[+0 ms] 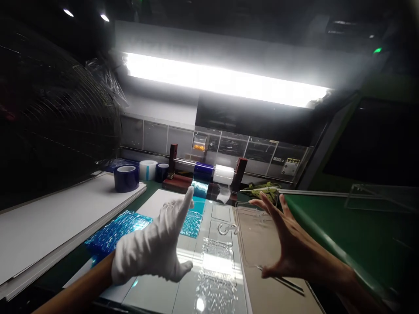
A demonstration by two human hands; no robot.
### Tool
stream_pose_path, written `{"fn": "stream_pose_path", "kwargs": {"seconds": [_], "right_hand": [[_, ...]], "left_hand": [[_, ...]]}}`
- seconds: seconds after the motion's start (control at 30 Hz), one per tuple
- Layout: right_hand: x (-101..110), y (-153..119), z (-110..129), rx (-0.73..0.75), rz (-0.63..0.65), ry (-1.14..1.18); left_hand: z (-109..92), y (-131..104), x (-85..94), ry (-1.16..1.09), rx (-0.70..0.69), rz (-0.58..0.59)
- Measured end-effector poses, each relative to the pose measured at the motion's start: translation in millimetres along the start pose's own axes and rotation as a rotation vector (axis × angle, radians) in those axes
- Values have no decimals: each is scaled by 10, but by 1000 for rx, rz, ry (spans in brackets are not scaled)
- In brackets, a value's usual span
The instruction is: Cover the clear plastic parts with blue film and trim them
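My left hand [155, 244], in a white glove, is open above the work surface, thumb and forefinger spread wide. Bare and also open, my right hand [288, 244] hovers over a beige board [262, 296] with its fingers apart. A thin dark metal tool [290, 285], perhaps tweezers, lies by my right thumb; whether they touch I cannot tell. Between my hands is a pale panel [186, 270] with shiny transparent film [218, 266] and a curled strip [227, 229] on it. Crinkled blue film [121, 231] lies beneath and left of my left hand.
Behind my hands, a dark-red stand [178, 183] carries a blue film roll [203, 171] and a white roll [224, 174]. More rolls, including a blue one [126, 179], stand left beside white sheets [65, 213]. A fan [65, 104] is at far left, a green mat [347, 231] at right.
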State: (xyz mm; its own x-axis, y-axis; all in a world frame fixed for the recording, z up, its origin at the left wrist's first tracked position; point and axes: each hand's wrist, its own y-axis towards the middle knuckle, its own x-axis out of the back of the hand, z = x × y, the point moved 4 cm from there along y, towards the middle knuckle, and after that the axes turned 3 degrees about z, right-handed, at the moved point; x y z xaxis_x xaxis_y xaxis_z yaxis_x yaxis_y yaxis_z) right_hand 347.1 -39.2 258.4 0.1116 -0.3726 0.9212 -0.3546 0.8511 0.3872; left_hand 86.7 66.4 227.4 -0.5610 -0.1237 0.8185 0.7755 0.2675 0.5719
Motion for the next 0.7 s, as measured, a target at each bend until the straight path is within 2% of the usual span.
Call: {"fn": "stream_pose_path", "kwargs": {"seconds": [0.1, 0.27, 0.33, 0.37, 0.43, 0.53, 0.63, 0.7], "right_hand": [[-299, -54, -18, -50, 87, 217], [-890, -63, 28, -36, 192, 517], [-981, -71, 13, -40, 209, 573], [-976, -79, -8, -51, 213, 575], [-882, -94, -50, -81, 226, 502], [-660, -57, -18, -83, 241, 221], [-516, 89, 186, -42, 195, -123], [-500, 200, 359, -9, 164, -271]], "left_hand": [[-34, -190, -244, -254, 68, -55], [-193, -448, -885, -606, 323, -174], [-203, -504, -1015, -672, 346, -224], [-178, -519, -1029, -668, 350, -209], [-86, -513, -954, -587, 343, -96], [46, -394, -696, -334, 292, 177], [55, -162, -530, 81, 344, 451], [-52, 2, -545, 400, 310, 572]]}}
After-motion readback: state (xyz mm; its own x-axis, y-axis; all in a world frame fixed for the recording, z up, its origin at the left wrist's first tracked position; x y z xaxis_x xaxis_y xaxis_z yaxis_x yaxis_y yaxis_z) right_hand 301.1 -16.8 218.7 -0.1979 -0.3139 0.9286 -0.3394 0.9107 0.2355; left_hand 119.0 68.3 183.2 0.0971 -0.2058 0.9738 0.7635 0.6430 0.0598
